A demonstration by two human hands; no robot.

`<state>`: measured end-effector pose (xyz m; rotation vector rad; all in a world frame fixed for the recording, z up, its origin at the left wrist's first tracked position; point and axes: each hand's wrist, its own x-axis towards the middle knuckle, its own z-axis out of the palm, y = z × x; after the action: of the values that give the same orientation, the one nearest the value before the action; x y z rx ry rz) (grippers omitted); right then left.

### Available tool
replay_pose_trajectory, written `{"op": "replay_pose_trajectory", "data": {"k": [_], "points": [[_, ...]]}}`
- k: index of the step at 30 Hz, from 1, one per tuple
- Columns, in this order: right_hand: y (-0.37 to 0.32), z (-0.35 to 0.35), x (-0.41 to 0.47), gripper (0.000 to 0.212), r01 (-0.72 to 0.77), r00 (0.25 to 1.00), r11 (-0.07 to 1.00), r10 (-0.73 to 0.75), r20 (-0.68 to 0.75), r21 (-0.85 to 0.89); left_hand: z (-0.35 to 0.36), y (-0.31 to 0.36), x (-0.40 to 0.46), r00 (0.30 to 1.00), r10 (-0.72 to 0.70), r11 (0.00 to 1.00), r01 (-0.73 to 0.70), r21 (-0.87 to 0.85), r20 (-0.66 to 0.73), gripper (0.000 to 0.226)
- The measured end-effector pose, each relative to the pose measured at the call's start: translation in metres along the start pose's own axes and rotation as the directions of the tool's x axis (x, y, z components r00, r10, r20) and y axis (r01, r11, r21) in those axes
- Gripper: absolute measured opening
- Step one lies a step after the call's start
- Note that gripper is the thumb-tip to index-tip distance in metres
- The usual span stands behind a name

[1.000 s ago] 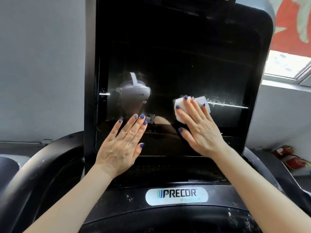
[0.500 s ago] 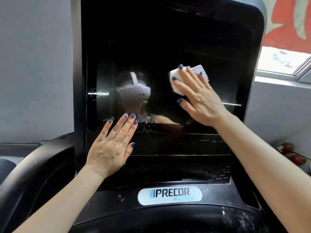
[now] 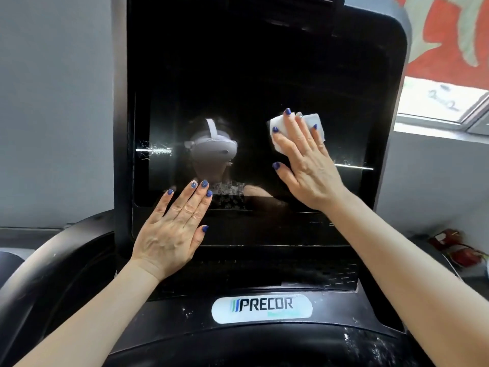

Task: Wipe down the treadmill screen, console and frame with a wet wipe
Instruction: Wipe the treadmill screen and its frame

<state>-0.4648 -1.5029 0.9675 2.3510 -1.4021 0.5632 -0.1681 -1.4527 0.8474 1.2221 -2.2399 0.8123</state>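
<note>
Right hand (image 3: 308, 165), fingers straight, presses folded white wet wipe (image 3: 315, 123) flat at 2 o'clock on glossy black treadmill screen (image 3: 251, 102) | left hand (image 3: 172, 231), flat and empty at 7 o'clock, likely steadies it

Both forearms are reaching forward and upward, converging from the lower corners. The left hand (image 3: 170, 231) is lying flat — fingers straight and close together, thumb held apart. The right hand (image 3: 307, 165) is sitting higher — its fingers extending straight and slightly spread, palm pressing forward.
</note>
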Motion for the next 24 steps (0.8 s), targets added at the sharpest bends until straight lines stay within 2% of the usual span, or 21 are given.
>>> {"op": "replay_pose_trajectory", "data": {"k": [5,9,13,21,24], "points": [[0.042,-0.01,-0.036,0.061,-0.234,0.97,0.97,0.237,-0.053,0.068,-0.001,0.0,0.001,1.0,0.0,1.0,0.0,0.007,0.005,0.06],[0.029,-0.013,-0.024,0.067,-0.312,0.947,0.941,0.319,-0.034,0.13,-0.002,0.0,0.001,1.0,-0.002,1.0,0.002,0.006,0.005,0.06],[0.007,-0.005,-0.024,0.067,-0.255,0.967,0.961,0.256,-0.002,0.108,-0.002,0.0,0.001,1.0,-0.004,1.0,0.004,0.006,0.003,0.059],[-0.018,0.029,-0.117,0.066,-0.161,0.983,0.986,0.157,0.096,0.042,-0.001,0.001,0.001,1.0,-0.004,1.0,0.004,-0.007,0.008,0.059],[-0.014,0.022,-0.098,0.064,-0.168,0.983,0.983,0.162,0.087,0.068,-0.002,0.0,0.001,1.0,-0.007,1.0,0.007,-0.004,0.003,0.06]]}}
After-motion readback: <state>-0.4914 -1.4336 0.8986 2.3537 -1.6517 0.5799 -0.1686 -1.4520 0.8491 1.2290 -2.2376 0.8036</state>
